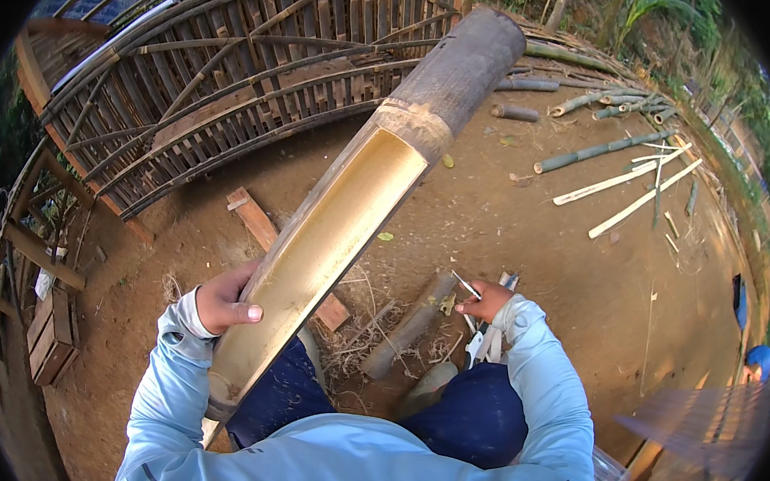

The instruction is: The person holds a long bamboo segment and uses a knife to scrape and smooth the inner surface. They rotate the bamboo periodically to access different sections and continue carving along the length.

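- You're holding the thick bamboo [346, 219] slantwise across your front, its lower end lying by your left thigh [283, 388], its uncut end pointing away to the right.
- Your left hand [224, 304] is gripping its left side low down, thumb pressing over the cut edge.
- Your right hand [489, 303] is curling its fingers around a slim pale object [465, 286]; I cannot tell its kind.
- The bamboo is probably feeling stiff and fairly heavy, its far end pulling downward. Its skin may be slipping, its edges splintering; cupping it beneath the joint ring [415, 123] should steady it.
- Its open hollow is showing pale wall and specks.
- A slatted wooden box [53, 338] is standing far left, contents hidden.
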Demonstrator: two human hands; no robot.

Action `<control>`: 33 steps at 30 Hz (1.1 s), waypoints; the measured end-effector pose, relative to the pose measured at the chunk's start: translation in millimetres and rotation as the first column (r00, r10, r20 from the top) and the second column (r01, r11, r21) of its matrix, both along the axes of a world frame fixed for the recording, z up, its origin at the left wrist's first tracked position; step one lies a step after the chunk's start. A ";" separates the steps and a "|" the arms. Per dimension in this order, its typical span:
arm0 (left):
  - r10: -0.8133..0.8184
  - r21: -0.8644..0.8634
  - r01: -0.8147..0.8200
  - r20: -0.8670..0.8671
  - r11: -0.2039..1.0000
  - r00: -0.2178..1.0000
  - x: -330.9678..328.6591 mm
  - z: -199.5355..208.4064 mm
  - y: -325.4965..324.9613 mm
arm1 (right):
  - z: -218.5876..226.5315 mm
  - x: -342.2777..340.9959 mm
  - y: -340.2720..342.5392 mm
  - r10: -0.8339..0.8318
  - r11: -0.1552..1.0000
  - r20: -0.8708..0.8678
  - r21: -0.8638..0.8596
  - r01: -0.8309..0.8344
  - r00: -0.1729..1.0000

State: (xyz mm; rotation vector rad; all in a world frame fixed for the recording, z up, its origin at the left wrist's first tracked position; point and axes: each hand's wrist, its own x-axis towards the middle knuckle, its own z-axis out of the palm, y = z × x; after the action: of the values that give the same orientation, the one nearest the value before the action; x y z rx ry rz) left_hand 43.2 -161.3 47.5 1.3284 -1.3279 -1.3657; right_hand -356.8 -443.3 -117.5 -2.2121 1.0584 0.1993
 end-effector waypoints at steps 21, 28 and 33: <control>-0.036 -0.027 0.037 0.032 0.999 0.999 1.3 0.2 -1.3 | -3.6 3.2 -1.2 0.000 1.000 -0.004 0.001 0.000 1.000; -0.032 0.003 0.032 0.018 0.999 0.999 0.3 -3.7 3.6 | -16.0 -5.1 2.6 -0.007 1.000 0.010 -0.011 0.007 1.000; -0.025 -0.035 0.026 0.032 0.999 0.999 2.9 -3.5 -1.5 | -13.7 -2.7 -5.6 -0.018 1.000 0.003 -0.002 0.018 1.000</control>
State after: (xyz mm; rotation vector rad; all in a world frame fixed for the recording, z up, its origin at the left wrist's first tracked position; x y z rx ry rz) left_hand 46.1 -162.7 44.0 1.3185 -1.3884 -1.3368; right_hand -359.5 -448.9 -131.2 -2.2034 1.0766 0.1864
